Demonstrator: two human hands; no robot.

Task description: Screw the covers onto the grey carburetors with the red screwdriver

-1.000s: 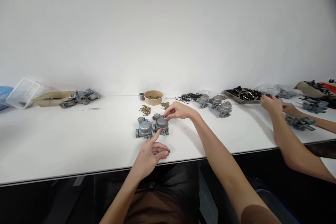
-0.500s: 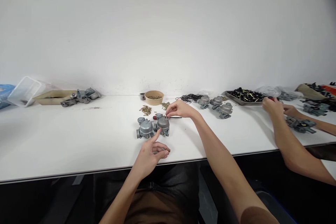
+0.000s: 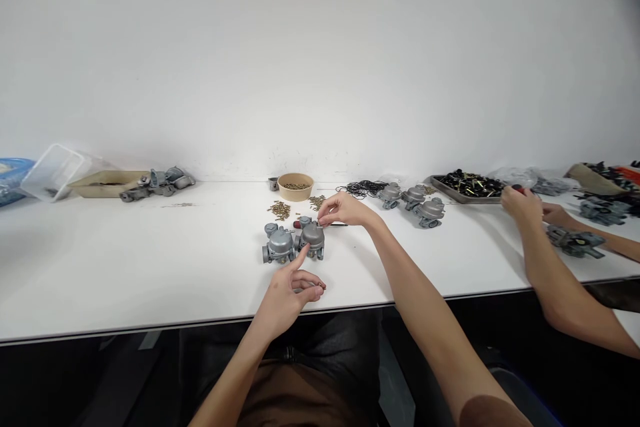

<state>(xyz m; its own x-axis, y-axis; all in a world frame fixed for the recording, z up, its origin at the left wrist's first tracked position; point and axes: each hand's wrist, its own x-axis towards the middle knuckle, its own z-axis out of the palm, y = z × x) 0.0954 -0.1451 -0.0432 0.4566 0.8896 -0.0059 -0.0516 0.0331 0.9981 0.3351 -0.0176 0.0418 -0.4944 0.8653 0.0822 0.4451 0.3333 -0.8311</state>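
Note:
Two grey metal carburetors stand side by side on the white table, a left one (image 3: 280, 245) and a right one (image 3: 313, 237). My left hand (image 3: 287, 293) touches the front of the right carburetor with its index finger, while its thumb and other fingers pinch a small brass-coloured part (image 3: 323, 286). At the top right edge of the same carburetor, my right hand (image 3: 343, 209) has its fingertips pinched; whatever they hold is hidden. Behind it lies a screwdriver with a red handle (image 3: 297, 224), partly covered.
Brass pieces (image 3: 280, 210) lie before a round bowl (image 3: 295, 193). Black rings (image 3: 363, 188), more carburetors (image 3: 430, 212) and a tray of black parts (image 3: 469, 199) are to the right. Another person's hand (image 3: 521, 203) works there. Metal parts (image 3: 165, 180) and a beige tray (image 3: 103, 191) sit left.
The whole view has shifted slightly, with things on the table appearing a little further right. Both my hands stay at the right carburetor in nearly the same pose.

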